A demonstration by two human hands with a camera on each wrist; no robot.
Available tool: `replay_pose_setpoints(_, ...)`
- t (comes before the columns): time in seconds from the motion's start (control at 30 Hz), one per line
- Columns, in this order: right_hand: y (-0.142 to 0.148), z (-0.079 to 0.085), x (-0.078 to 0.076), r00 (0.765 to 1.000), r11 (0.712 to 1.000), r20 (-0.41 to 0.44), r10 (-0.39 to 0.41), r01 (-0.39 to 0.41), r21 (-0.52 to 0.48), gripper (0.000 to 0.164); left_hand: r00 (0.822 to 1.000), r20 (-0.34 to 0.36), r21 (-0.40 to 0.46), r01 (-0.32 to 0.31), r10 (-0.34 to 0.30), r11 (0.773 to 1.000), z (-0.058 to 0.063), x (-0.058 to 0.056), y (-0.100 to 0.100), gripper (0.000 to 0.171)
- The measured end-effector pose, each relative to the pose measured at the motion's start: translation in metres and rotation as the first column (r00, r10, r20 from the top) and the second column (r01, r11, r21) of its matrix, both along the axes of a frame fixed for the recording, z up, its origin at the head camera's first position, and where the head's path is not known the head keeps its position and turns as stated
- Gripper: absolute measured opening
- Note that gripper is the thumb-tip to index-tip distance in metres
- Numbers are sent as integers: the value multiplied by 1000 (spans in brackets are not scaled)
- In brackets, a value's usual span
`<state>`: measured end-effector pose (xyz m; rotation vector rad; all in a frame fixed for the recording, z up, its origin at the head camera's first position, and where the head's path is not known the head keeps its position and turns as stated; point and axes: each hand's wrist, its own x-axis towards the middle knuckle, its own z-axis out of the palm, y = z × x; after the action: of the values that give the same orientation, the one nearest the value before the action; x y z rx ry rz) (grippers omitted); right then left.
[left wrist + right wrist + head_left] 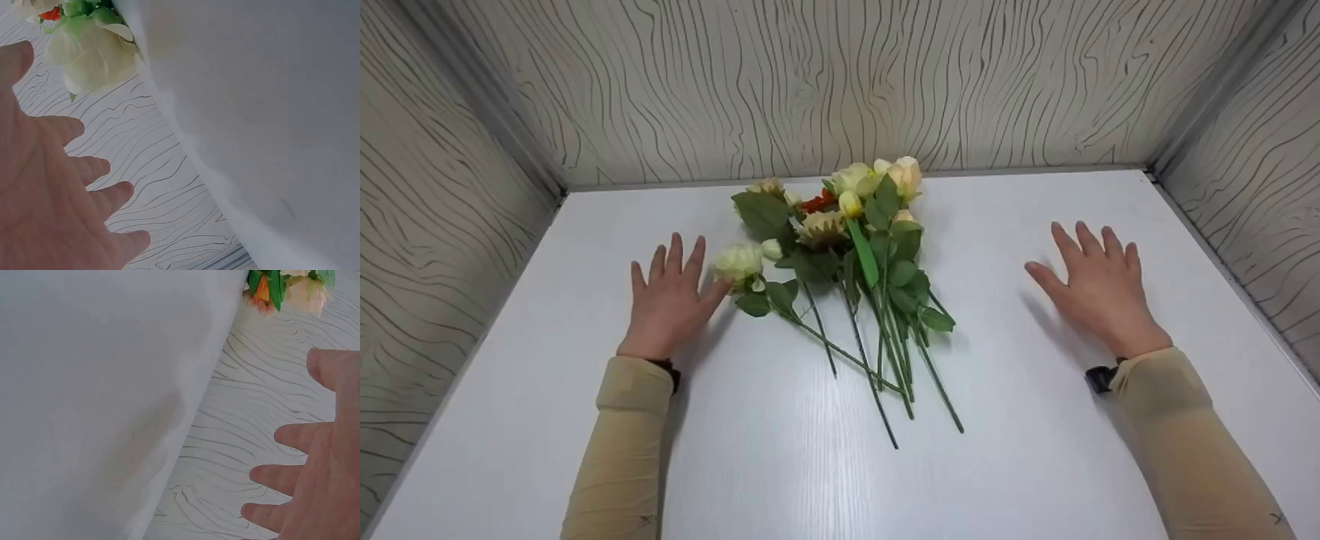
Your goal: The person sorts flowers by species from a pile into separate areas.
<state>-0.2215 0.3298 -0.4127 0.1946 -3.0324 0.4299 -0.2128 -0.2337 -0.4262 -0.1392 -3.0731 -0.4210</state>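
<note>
A loose pile of flowers (821,229) with long green stems lies at the middle of the white table, blooms toward the back wall. Among them are cream blooms, a yellow tulip (850,203) and a small red flower (817,201). My left hand (669,304) is spread just left of the pile, its thumb close to a cream rose (739,262); whether they touch I cannot tell. That hand (56,185) shows its palm in the left wrist view. Well to the right of the pile, my right hand (1102,296) is spread too, holding nothing.
The white table (780,480) meets a wood-grain patterned wall (840,90) at the back. Similar panels (427,225) stand at both sides. Several stems (885,420) point toward the front of the table. A dark band (1101,379) sits at the right wrist.
</note>
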Motion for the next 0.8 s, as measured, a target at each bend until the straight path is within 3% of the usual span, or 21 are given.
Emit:
replay_pose_setpoints(0.07,-14,4,3,999,999,17,40,-40,-1,90,1000,-2,-4,13,-13,1000,1,0,4,83)
replay_pose_setpoints(0.17,-49,12,5,987,985,40,159,-161,58,89,999,-1,-23,42,-42,999,4,3,9,77)
replay_pose_setpoints(0.27,-98,21,4,939,921,44,342,-344,183,88,997,1,-51,74,-74,996,8,8,14,71)
replay_pose_setpoints(0.37,-156,24,5,838,789,43,545,-529,314,87,996,-9,-74,90,-91,993,11,17,15,69)
replay_pose_setpoints(0.47,-211,17,6,693,609,74,717,-674,417,82,995,-23,-89,95,-98,991,13,26,14,69)
replay_pose_setpoints(0.53,-240,9,3,605,498,109,788,-732,465,78,995,-29,-101,96,-99,990,12,31,14,70)
replay_pose_setpoints(0.6,-260,2,-5,555,433,129,822,-756,491,75,995,-31,-116,92,-96,989,11,37,12,71)
replay_pose_setpoints(0.63,-267,-1,-10,552,427,128,824,-753,500,74,995,-30,-124,90,-94,988,10,39,12,71)
replay_pose_setpoints(0.67,-272,-4,-15,564,437,127,816,-746,502,74,995,-28,-132,87,-91,987,9,42,11,71)
replay_pose_setpoints(0.7,-275,-6,-21,586,457,120,802,-730,508,74,996,-25,-140,84,-89,987,8,45,11,72)
replay_pose_setpoints(0.8,-276,-13,-38,675,552,115,729,-678,485,77,996,-18,-155,87,-91,984,5,53,11,73)
